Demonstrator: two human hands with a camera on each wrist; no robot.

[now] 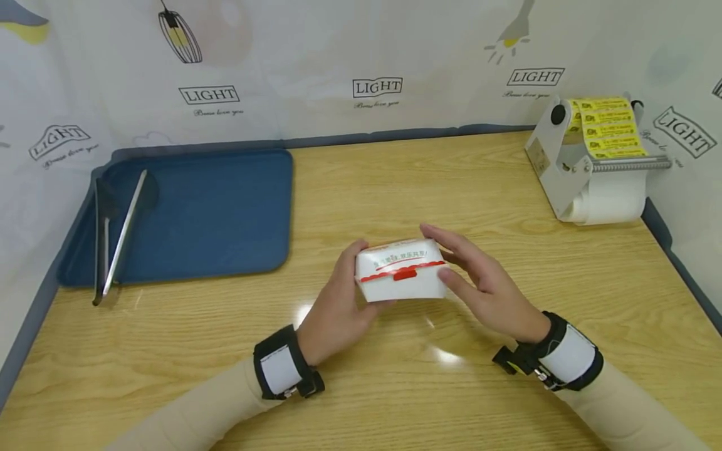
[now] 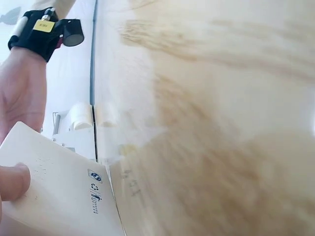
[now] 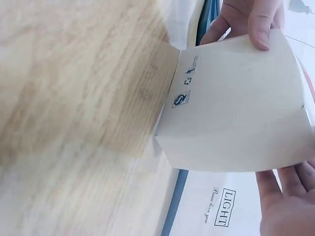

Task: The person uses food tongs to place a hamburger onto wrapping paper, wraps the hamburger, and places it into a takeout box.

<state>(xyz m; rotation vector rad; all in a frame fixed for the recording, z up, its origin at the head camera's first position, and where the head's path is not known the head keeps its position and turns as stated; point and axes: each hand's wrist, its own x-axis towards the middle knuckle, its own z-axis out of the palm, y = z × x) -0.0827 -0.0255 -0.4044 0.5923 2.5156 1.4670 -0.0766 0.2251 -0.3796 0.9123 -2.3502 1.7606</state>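
Observation:
A white paper takeaway box point(image 1: 403, 282) with a red scalloped band and red front tab is held up over the table, its lid closed. My left hand point(image 1: 344, 307) grips its left end; in the left wrist view the thumb point(image 2: 15, 182) presses on the plain white underside. At the right end, my right hand point(image 1: 485, 285) holds the box, thumb at the front corner and a fingertip at the top rear edge. Small blue printed marks show on the underside point(image 3: 231, 103) in the right wrist view, where right-hand fingers point(image 3: 290, 196) touch the side.
A blue tray point(image 1: 225, 213) lies at the left with metal tongs point(image 1: 126, 232) across its left part. On the right stands a label dispenser point(image 1: 570, 169) carrying a roll of yellow labels point(image 1: 612, 125). Printed sheeting point(image 1: 316, 56) hangs behind the wooden table point(image 1: 361, 194).

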